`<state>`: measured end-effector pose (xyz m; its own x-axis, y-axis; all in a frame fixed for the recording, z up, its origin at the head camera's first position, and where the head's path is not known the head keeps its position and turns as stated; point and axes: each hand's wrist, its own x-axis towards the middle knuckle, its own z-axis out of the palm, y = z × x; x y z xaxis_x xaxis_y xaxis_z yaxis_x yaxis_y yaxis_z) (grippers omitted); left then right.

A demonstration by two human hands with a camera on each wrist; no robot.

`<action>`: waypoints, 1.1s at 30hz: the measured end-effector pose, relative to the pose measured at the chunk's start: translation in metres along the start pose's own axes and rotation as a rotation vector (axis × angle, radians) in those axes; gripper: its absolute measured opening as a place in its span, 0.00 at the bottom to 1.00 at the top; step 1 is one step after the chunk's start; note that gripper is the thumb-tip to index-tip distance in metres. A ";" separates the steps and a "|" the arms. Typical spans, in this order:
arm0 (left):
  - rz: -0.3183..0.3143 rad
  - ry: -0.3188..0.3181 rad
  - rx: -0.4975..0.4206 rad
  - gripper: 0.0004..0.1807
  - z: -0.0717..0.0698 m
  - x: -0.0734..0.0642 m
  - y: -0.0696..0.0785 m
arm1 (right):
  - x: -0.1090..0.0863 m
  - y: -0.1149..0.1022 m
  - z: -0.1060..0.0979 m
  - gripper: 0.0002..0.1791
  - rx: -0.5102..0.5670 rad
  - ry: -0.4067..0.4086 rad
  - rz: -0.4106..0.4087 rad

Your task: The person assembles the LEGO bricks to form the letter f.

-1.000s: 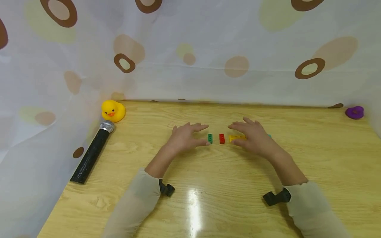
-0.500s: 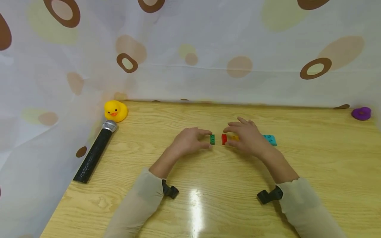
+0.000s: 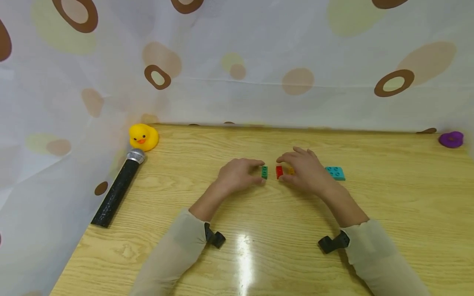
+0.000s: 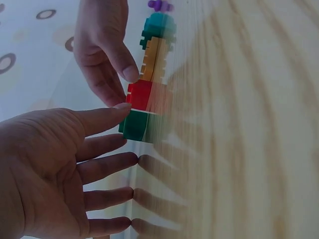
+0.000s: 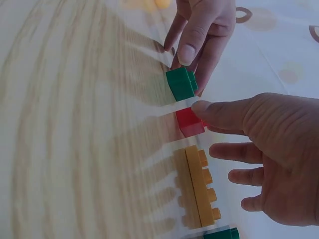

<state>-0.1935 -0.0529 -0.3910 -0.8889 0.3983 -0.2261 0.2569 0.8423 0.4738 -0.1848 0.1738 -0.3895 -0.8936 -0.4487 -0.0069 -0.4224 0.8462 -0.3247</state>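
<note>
My left hand (image 3: 240,176) holds the two ends of a small green toy building brick (image 3: 264,172) between thumb and index finger; its other fingers are spread in the left wrist view. Across a narrow gap, a red brick (image 3: 279,172) lies between the thumb and index finger of my right hand (image 3: 305,170). Both bricks stay low at the wooden table, studs up. A long yellow brick (image 5: 200,186) sits under the right palm, mostly hidden in the head view. Past that hand lies a turquoise brick (image 3: 335,173).
At the back left are a yellow rubber duck (image 3: 143,137) and a black microphone (image 3: 117,189) with a silver head. A purple toy duck (image 3: 451,139) sits at the back right. A patterned curtain (image 3: 229,98) closes off the table's far edge and left side.
My right hand has moved left from over the yellow brick to the red one, uncovering the turquoise brick. My left thumb and index finger have closed in on the green brick.
</note>
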 end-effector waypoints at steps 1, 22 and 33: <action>-0.001 0.005 0.016 0.29 0.001 0.001 0.001 | 0.000 0.000 0.000 0.23 -0.004 0.000 0.001; -0.001 0.036 0.050 0.21 0.003 -0.002 0.007 | -0.007 -0.005 -0.005 0.16 0.120 0.037 0.004; -0.003 0.025 0.051 0.22 0.002 -0.003 0.009 | -0.008 -0.011 -0.005 0.20 0.323 0.089 0.042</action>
<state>-0.1884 -0.0458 -0.3875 -0.8987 0.3874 -0.2056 0.2730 0.8610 0.4292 -0.1739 0.1697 -0.3815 -0.9250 -0.3764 0.0516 -0.3279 0.7225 -0.6087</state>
